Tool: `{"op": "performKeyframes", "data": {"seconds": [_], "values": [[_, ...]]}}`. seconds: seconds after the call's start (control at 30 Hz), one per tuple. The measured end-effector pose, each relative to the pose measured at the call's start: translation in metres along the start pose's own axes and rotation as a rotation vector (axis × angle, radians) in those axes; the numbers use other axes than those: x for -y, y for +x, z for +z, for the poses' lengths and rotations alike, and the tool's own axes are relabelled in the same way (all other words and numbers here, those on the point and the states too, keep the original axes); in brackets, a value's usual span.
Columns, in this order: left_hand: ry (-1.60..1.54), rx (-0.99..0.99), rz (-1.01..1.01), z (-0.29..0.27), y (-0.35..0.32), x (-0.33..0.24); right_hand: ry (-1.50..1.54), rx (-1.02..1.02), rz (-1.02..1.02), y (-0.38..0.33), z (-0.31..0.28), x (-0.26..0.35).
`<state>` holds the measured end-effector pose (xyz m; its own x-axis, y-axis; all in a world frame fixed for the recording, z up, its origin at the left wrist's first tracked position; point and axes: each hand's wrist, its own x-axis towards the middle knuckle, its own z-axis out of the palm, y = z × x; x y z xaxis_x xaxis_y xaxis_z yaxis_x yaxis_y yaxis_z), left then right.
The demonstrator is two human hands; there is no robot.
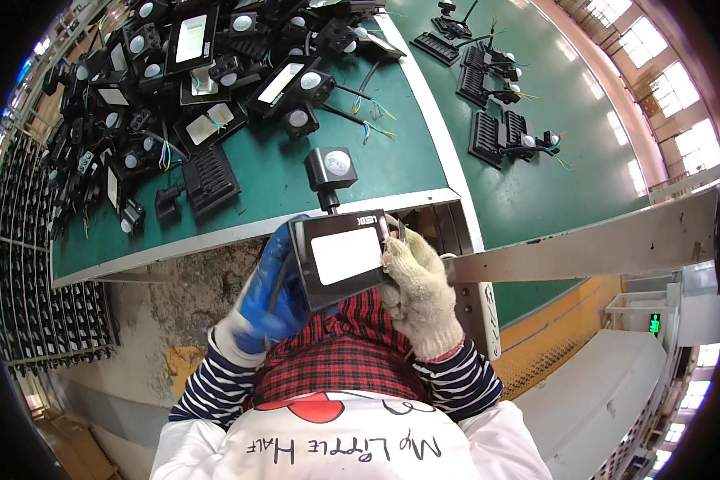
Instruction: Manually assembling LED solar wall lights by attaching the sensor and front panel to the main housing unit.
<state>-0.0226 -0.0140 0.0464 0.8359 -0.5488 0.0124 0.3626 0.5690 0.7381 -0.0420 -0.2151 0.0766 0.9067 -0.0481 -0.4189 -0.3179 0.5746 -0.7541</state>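
A black LED floodlight (346, 254) with a white front panel is held in front of my body, slightly tilted. Its square motion-sensor head (330, 168) with a round white lens points away from me. My left hand (274, 292), in a blue-coated glove, is closed round the lamp's left edge; part of the fingers is hidden behind the housing. At the right edge my right hand (418, 288), in a cream knitted glove, is closed with its fingertips against the housing. A small dark piece shows by those fingertips, too little of it to name.
Many similar floodlights (208, 180) lie piled on the green bench (360, 120) with loose coloured wires. Several more (488, 136) lie face down on the green surface to the right. A metal bar (584, 248) crosses at right; a rack of lamps (48, 280) stands at left.
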Motion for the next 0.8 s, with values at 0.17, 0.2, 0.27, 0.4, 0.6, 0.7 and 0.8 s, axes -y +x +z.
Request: {"op": "performKeyframes", "data": {"seconds": [0.17,0.2,0.27,0.4,0.6,0.7,0.8], "values": [[0.046,-0.195,-0.169,-0.005,-0.018,0.02,0.025,-0.009,-0.081,-0.009,0.009,-0.03],[0.101,-0.095,-0.033,-0.014,-0.023,0.034,-0.013,-0.021,-0.044,-0.013,0.011,-0.031],[0.066,-0.159,-0.132,-0.016,-0.028,0.047,-0.105,-0.054,-0.129,-0.009,0.012,-0.04],[0.235,-0.373,-0.037,-0.014,-0.027,0.06,-0.339,-0.119,-0.228,-0.001,0.007,-0.025],[0.207,-0.553,-0.155,-0.005,-0.02,0.05,-0.618,-0.181,-0.486,-0.006,-0.011,-0.018],[0.177,-0.458,-0.123,-0.005,-0.017,0.051,-0.775,-0.098,-0.626,-0.018,0.004,-0.027],[0.259,-0.4,-0.159,-0.005,-0.024,0.055,-0.892,-0.056,-0.677,-0.012,0.002,-0.038]]}}
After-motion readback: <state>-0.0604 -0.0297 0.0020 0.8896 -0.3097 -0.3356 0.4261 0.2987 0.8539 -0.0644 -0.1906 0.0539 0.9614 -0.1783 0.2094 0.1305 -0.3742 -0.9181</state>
